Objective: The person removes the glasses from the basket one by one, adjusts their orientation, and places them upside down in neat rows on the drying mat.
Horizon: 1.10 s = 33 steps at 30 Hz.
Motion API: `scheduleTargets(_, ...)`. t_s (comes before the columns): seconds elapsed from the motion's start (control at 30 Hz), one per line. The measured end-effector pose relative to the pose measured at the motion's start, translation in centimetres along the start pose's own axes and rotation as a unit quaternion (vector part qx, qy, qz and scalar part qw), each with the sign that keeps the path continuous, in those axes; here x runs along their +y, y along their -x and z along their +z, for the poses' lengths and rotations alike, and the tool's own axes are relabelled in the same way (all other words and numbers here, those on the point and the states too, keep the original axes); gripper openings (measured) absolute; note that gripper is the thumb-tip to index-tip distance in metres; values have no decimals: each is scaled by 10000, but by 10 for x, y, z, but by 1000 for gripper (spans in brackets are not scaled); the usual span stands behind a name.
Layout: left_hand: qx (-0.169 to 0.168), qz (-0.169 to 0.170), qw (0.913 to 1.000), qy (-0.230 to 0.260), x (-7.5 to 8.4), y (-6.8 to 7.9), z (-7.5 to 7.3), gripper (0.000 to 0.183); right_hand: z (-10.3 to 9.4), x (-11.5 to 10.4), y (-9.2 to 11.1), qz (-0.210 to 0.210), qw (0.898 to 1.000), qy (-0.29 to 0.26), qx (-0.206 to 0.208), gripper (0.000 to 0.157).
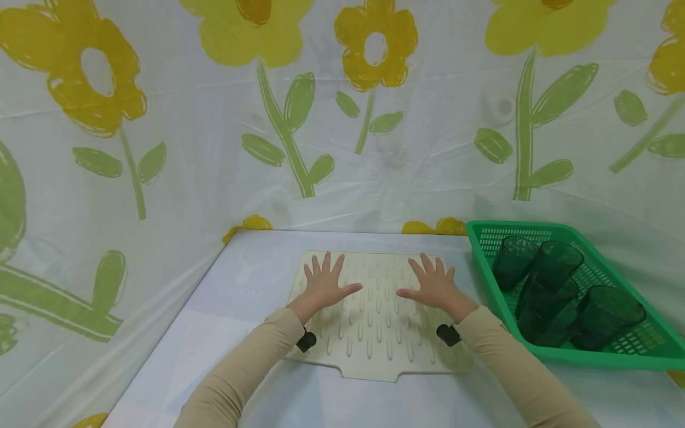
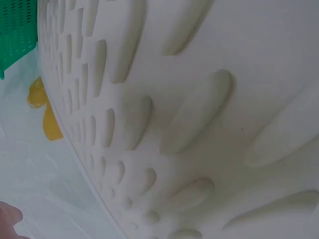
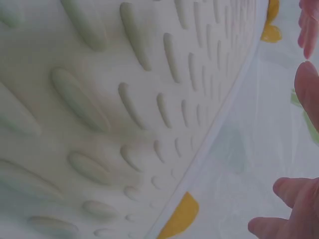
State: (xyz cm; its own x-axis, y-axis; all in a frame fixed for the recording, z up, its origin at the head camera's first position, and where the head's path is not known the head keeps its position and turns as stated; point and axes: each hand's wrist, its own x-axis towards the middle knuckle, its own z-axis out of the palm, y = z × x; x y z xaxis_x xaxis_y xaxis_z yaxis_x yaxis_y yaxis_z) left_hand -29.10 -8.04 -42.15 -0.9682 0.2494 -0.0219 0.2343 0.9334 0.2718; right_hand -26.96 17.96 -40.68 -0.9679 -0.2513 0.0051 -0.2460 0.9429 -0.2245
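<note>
A cream draining board (image 1: pixel 374 365) with rows of raised oval ridges lies flat on the table, its short lip toward me. My left hand (image 1: pixel 324 288) is held over the board's left half, fingers straight and spread, gripping nothing. Over the right half my right hand (image 1: pixel 436 289) is likewise spread and holds nothing, the thumbs pointing at each other. In the left wrist view the ridged surface (image 2: pixel 239 129) fills most of the picture, with one fingertip (image 2: pixel 9 216) at the lower left. The right wrist view shows fingers (image 3: pixel 304 204) beyond the board's edge.
To the right stands a green plastic basket (image 1: pixel 610 356) with perforated walls. Several dark tinted glasses (image 1: pixel 610 312) stand or lean inside it. A white sheet with yellow flowers (image 1: pixel 374 190) hangs behind and at the left of the white table (image 1: pixel 214 321).
</note>
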Motion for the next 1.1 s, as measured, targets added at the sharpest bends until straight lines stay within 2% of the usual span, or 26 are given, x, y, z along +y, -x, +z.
scheduleTargets(0.23,-17,92,9998,173,2,2,-2,91,-13,-2,3,-25,10000,-64,3,86)
scheduleTargets(0.53,250,199,9981,527,1,6,-7,91,-28,-2,4,-180,9998,42,65,85)
scheduleTargets(0.9,498,588,9914,1053,8,10,-12,86,-55,-3,5,-45,9993,363,-79,84)
scheduleTargets(1.1,660,768,9866,1282,13,11,-16,84,-70,-2,7,-139,9988,463,-84,84)
